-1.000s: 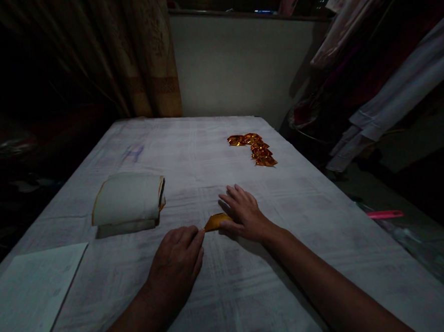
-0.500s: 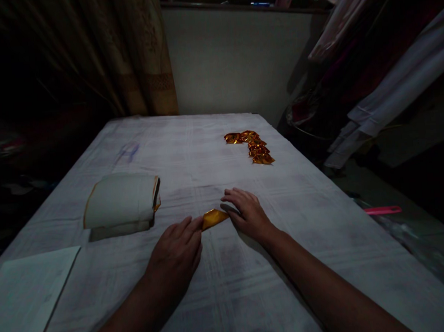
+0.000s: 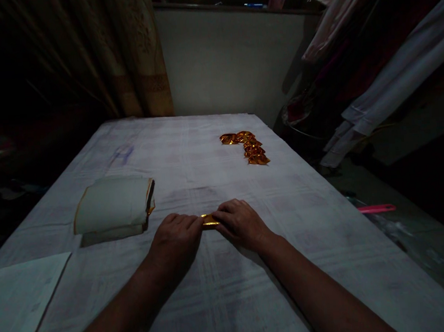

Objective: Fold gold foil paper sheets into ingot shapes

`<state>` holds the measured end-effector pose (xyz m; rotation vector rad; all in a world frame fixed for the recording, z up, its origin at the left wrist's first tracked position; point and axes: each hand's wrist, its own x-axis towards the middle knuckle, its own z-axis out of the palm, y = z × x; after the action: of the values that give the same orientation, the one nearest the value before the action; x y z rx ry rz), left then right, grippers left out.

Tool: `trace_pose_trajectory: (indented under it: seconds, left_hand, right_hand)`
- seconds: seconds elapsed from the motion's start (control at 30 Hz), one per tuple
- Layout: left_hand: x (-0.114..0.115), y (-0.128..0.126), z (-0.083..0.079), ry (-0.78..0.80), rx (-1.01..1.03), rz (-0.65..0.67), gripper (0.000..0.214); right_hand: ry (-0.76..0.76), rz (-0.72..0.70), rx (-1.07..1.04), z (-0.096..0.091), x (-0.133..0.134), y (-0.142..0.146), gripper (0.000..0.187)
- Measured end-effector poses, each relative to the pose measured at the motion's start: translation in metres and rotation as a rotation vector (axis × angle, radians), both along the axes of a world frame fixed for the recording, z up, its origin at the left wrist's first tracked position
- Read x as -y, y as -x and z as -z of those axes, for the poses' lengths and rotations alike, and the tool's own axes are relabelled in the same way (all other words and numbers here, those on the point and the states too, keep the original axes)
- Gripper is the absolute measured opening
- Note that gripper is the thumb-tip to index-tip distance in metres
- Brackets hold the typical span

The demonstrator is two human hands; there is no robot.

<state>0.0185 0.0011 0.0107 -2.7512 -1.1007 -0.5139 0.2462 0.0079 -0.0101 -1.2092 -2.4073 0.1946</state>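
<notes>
The narrow gold foil strip (image 3: 210, 221), seemingly mid-fold, is pinched at either end by left hand (image 3: 178, 235) and right hand (image 3: 244, 225), probably needing even creasing next.

Apparently a dim room in a home: a tan patterned fabric curtain (image 3: 140, 56) hangs beside a pale grey wall (image 3: 223, 60), white cloth garments (image 3: 397, 72) hang at the right, and a checked whitish cloth (image 3: 229, 291) covers the broad, flat surface.

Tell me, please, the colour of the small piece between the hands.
The small piece is shiny gold, seen best in the head view.
</notes>
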Motion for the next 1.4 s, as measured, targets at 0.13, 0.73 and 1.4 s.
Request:
trace_pose_trajectory:
  seconds: [0.13, 0.73, 1.4]
  left_hand:
    - [0.001, 0.005, 0.003, 0.12, 0.191, -0.087, 0.023]
    - [0.032, -0.014, 0.005, 0.073, 0.087, -0.021, 0.021]
    - [0.046, -0.02, 0.025, 0.054, -0.001, -0.025, 0.037]
  right_hand:
    - [0.107, 0.049, -0.258, 0.004, -0.001, -0.001, 0.008]
    - [0.07, 0.41, -0.166, 0.011, 0.005, 0.017, 0.037]
    - [0.121, 0.473, -0.167, 0.002, -0.007, 0.021, 0.003]
